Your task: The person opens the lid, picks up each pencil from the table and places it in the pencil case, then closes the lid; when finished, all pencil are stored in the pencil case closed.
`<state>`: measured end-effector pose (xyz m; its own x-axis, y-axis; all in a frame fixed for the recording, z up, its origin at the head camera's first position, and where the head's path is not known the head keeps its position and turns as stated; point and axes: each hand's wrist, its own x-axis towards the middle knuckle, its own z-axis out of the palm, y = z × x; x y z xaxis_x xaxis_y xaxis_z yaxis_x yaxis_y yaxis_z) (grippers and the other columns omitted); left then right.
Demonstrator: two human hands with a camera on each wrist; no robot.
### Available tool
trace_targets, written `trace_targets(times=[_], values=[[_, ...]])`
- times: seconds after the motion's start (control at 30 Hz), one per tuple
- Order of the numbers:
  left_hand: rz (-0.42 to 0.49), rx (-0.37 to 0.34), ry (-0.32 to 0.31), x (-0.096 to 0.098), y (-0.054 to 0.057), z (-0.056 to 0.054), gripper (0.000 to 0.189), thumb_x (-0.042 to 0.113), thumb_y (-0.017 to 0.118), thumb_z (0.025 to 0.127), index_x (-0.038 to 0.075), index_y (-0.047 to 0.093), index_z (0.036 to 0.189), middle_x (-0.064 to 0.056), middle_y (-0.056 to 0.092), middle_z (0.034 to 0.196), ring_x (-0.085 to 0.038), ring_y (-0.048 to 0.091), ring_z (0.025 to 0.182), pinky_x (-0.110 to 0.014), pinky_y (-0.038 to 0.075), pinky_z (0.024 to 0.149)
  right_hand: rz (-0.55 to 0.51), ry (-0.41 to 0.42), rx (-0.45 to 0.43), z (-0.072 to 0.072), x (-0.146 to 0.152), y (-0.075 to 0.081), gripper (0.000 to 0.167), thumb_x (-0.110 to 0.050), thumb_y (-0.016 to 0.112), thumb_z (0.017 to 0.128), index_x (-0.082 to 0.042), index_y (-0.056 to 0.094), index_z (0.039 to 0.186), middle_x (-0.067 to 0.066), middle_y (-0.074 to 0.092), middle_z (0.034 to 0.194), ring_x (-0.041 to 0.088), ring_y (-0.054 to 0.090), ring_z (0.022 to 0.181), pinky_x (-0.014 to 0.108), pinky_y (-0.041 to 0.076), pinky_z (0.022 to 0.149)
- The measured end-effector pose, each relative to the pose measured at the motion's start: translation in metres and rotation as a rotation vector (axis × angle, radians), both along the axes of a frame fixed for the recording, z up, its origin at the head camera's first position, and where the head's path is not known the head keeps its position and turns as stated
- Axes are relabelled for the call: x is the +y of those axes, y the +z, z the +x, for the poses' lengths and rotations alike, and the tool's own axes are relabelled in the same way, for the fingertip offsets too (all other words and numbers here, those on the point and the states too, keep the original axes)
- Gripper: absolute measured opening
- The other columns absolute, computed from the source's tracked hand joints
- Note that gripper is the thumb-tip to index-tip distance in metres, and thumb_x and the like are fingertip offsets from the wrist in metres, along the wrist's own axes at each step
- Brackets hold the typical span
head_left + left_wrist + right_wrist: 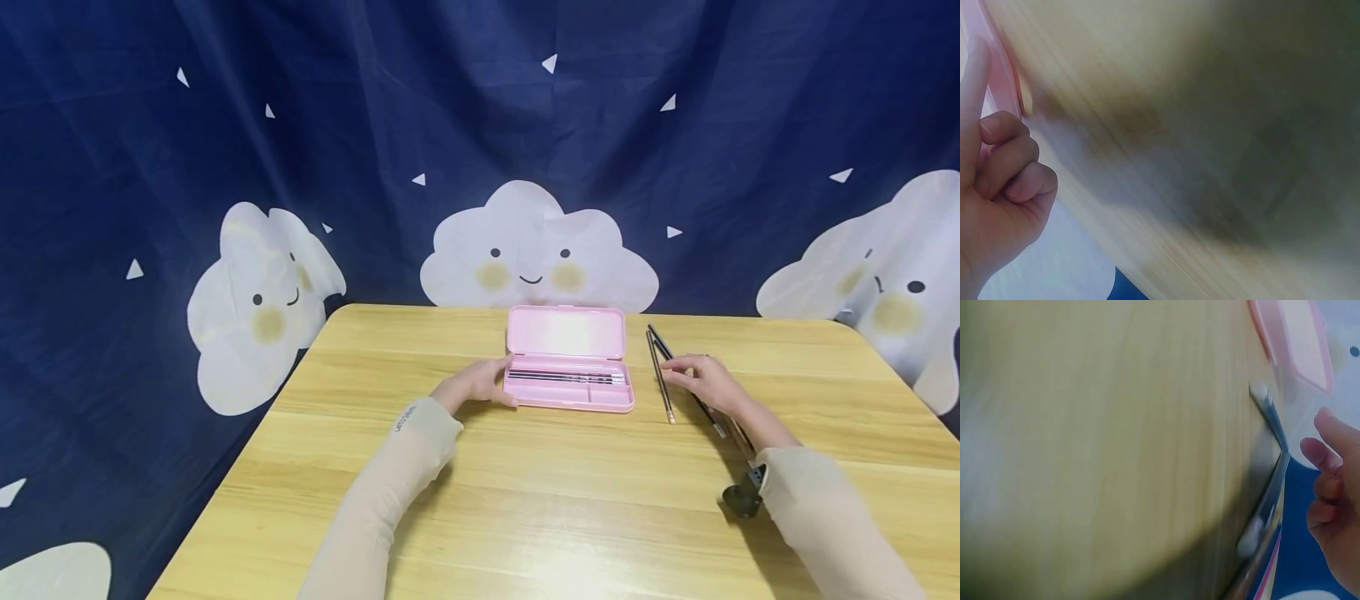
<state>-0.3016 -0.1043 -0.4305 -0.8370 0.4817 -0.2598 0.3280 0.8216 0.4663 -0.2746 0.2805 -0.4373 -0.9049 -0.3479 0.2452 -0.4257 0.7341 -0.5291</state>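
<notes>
A pink pencil case (547,393) lies with its lid (566,332) raised at the back. Several dark pencils (562,377) with pale ends rest lengthwise in its long compartment. At the left end of the case, my left hand (476,385) holds it, thumb by the front corner and fingers near the hinge side. Right of the case lie a dark pencil (661,383) and another dark pencil (709,415), close together at their far ends. Above them hovers my right hand (705,383), fingers loosely bent; its wrist view shows thumb and forefinger apart with nothing between.
Everything stands on a light wooden table (525,475). A dark blue curtain (480,108) with smiling clouds hangs right behind its back edge. A small black device (744,497) sits at the right wrist, under the sleeve (817,500).
</notes>
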Motion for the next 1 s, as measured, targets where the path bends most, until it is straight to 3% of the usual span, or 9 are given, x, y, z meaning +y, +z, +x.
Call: trace_targets(times=[0.17, 0.37, 0.6, 0.73, 1.0], values=[[0.012, 0.007, -0.003, -0.001, 0.000, 0.001, 0.096, 0.038, 0.075, 0.073, 0.011, 0.019, 0.146, -0.014, 0.031, 0.145, -0.026, 0.030, 0.133, -0.034, 0.024, 0.110, -0.006, -0.009, 0.036, 0.008, 0.017, 0.000, 0.020, -0.007, 0.062, 0.085, 0.007, 0.066, 0.099, 0.022, 0.065, 0.094, 0.001, 0.045, 0.070, 0.022, 0.040, 0.056], [0.010, 0.023, 0.000, -0.003, -0.001, 0.003, 0.096, 0.038, 0.075, 0.073, 0.010, 0.020, 0.146, -0.014, 0.032, 0.145, -0.026, 0.031, 0.132, -0.034, 0.024, 0.110, -0.023, -0.035, -0.004, 0.017, 0.041, 0.001, 0.025, -0.010, 0.060, 0.087, 0.009, 0.064, 0.103, 0.020, 0.064, 0.090, -0.001, 0.042, 0.065, 0.022, 0.038, 0.053], [0.020, 0.027, -0.001, -0.004, -0.003, 0.002, 0.095, 0.037, 0.076, 0.073, 0.010, 0.021, 0.146, -0.015, 0.034, 0.143, -0.027, 0.032, 0.131, -0.035, 0.025, 0.110, -0.019, -0.019, 0.018, 0.028, 0.066, -0.003, 0.025, -0.008, 0.061, 0.086, 0.011, 0.062, 0.102, 0.000, 0.057, 0.070, -0.002, 0.040, 0.058, 0.021, 0.033, 0.046], [0.017, 0.030, -0.009, -0.003, -0.004, 0.002, 0.096, 0.038, 0.075, 0.073, 0.010, 0.020, 0.146, -0.015, 0.033, 0.144, -0.027, 0.032, 0.131, -0.035, 0.025, 0.110, -0.010, -0.014, 0.023, 0.036, 0.076, -0.007, 0.024, -0.008, 0.062, 0.085, 0.011, 0.062, 0.101, -0.005, 0.058, 0.069, -0.005, 0.044, 0.064, 0.020, 0.036, 0.050], [0.033, 0.014, -0.009, 0.000, -0.001, 0.003, 0.096, 0.037, 0.075, 0.073, 0.011, 0.019, 0.146, -0.015, 0.032, 0.144, -0.026, 0.031, 0.132, -0.034, 0.024, 0.110, 0.049, -0.055, -0.059, 0.046, 0.086, -0.008, 0.029, -0.011, 0.063, 0.085, 0.009, 0.061, 0.105, 0.001, 0.061, 0.076, -0.006, 0.045, 0.066, 0.021, 0.040, 0.055]])
